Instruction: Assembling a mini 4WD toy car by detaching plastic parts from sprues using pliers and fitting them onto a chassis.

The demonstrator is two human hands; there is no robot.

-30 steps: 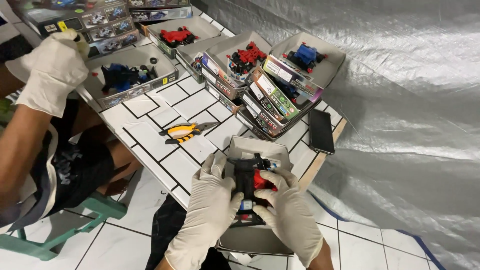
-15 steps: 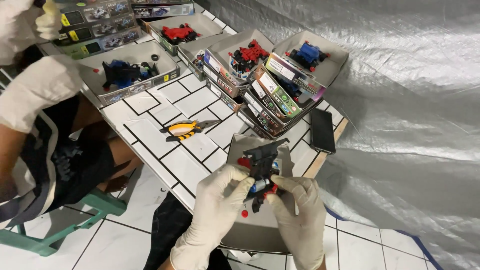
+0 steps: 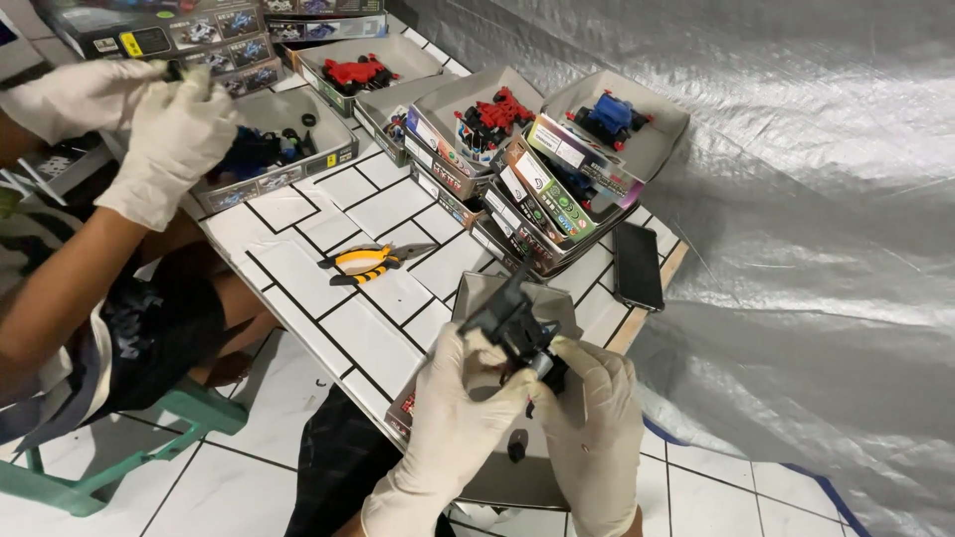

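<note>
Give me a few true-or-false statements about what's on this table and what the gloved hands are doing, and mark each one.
1. Both the left hand and the right hand hold a dark toy car chassis. True.
2. The yellow-handled pliers are in the right hand. False: they lie on the tiled table, untouched.
3. A black phone lies near the table's edge. True.
4. The open boxes hold only red toy cars. False: one holds a blue toy car, another a red toy car.
5. The hands are bare. False: both wear white gloves.
</note>
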